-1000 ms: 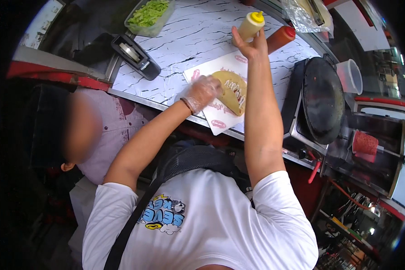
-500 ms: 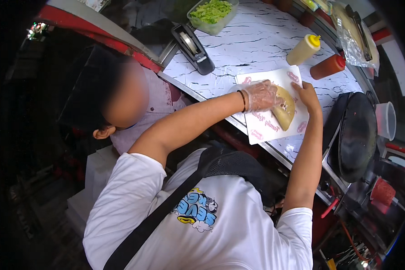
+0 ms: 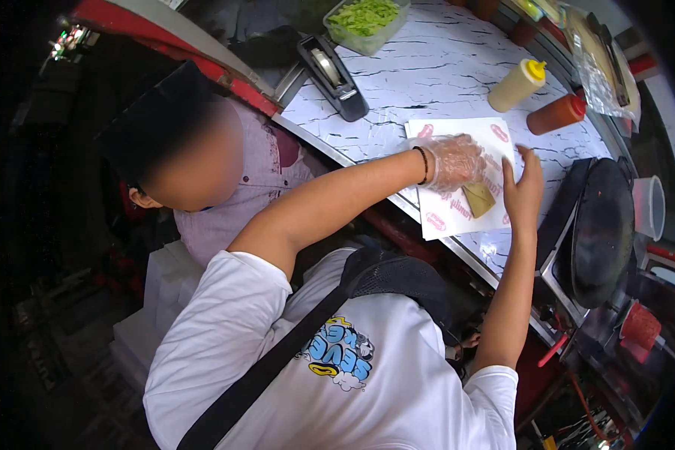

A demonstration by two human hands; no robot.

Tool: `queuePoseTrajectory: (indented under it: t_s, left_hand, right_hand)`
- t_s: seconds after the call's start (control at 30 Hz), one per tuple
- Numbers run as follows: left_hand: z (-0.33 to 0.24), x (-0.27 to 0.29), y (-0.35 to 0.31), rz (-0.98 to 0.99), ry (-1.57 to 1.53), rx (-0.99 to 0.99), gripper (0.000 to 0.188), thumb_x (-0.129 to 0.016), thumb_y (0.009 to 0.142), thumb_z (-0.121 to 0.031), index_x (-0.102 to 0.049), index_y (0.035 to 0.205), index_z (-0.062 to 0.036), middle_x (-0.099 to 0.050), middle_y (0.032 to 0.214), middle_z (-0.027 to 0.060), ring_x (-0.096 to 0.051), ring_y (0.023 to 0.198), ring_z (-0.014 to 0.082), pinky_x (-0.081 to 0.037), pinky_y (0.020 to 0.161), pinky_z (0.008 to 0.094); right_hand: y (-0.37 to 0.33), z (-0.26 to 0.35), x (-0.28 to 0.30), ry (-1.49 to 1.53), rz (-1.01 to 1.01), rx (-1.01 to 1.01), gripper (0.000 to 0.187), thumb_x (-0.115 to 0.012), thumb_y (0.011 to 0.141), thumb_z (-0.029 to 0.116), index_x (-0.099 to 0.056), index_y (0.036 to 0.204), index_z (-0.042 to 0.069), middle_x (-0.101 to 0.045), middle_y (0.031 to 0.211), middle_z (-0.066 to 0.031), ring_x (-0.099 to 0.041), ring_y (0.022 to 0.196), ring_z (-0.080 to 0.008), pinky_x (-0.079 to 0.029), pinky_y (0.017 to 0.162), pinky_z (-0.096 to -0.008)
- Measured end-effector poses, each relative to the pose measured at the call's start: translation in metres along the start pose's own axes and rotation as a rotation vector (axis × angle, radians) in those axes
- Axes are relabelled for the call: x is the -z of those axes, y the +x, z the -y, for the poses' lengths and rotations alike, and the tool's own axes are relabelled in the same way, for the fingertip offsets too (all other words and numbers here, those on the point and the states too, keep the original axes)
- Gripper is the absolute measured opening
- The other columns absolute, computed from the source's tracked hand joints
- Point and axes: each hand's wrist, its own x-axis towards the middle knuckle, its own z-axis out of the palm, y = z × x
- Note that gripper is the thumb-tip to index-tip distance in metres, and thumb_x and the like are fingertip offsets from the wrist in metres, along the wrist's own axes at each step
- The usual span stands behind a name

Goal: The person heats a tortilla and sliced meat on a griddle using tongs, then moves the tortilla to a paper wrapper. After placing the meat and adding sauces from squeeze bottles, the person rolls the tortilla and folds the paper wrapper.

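A tan folded flatbread (image 3: 479, 200) lies on a stack of white paper sheets (image 3: 436, 206) with pink print, at the counter's near edge. My left hand (image 3: 456, 163), in a clear plastic glove with a dark bracelet at the wrist, grips the flatbread from above, fingers bent over its far part. Only the near end of the bread shows below the glove; any filling is hidden. My bare right hand (image 3: 523, 189) hovers by the right edge of the sheets, thumb and fingers apart, holding nothing.
Beyond the paper stand a cream squeeze bottle (image 3: 514, 88) and a red one (image 3: 556, 115). A black tape dispenser (image 3: 334, 79) and a tub of shredded lettuce (image 3: 364, 22) sit farther off. A round black griddle plate (image 3: 601, 232) borders the right; another person (image 3: 221, 172) is at left.
The flatbread went from a wide half-moon to a smaller visible piece mostly under my left hand. My right hand let go of the paper's edge and spread its fingers.
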Motion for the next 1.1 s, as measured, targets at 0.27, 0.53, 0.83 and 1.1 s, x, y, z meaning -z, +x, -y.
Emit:
queuePoseTrajectory:
  t_s: [0.27,0.53,0.83,1.1]
  left_hand:
    - [-0.002,-0.036,0.004,-0.186,-0.133,-0.11,0.008,-0.056,0.086,-0.015,-0.062,0.088,-0.0105,-0.065,0.082,0.0129,-0.066,0.082,0.0307,-0.054,0.072,0.0424]
    - [-0.025,-0.018,-0.034,0.002,-0.216,0.018,0.02,-0.059,0.083,-0.011,-0.063,0.103,-0.01,-0.066,0.098,0.0089,-0.064,0.099,0.0287,-0.052,0.085,0.0397]
    - [-0.037,-0.011,-0.065,-0.184,-0.261,0.063,0.036,-0.067,0.065,-0.022,-0.069,0.099,-0.0092,-0.06,0.119,0.0108,-0.054,0.116,0.0306,-0.039,0.095,0.0497]
    - [-0.028,-0.031,-0.083,-0.309,-0.376,-0.06,0.038,-0.064,0.06,-0.012,-0.067,0.097,-0.004,-0.06,0.109,0.0136,-0.057,0.104,0.0325,-0.043,0.09,0.0482]
  right_hand:
    - [-0.074,0.001,0.017,0.114,0.104,-0.173,0.021,-0.066,0.084,0.009,-0.064,0.104,0.002,-0.064,0.096,-0.018,-0.061,0.09,-0.0387,-0.05,0.079,-0.0436]
    - [-0.173,0.043,-0.009,-0.037,0.348,0.454,0.037,-0.075,0.077,0.023,-0.063,0.109,0.01,-0.059,0.107,-0.0096,-0.056,0.089,-0.026,-0.046,0.074,-0.0368]
    - [-0.169,0.047,-0.03,-0.064,0.283,0.44,0.037,-0.063,0.078,0.015,-0.063,0.114,0.007,-0.06,0.101,-0.0082,-0.055,0.082,-0.0222,-0.046,0.07,-0.0347]
    - [-0.136,0.062,-0.014,0.322,0.311,-0.141,0.017,-0.076,0.074,0.001,-0.069,0.089,0.003,-0.063,0.079,-0.0105,-0.062,0.068,-0.0264,-0.05,0.061,-0.0353]
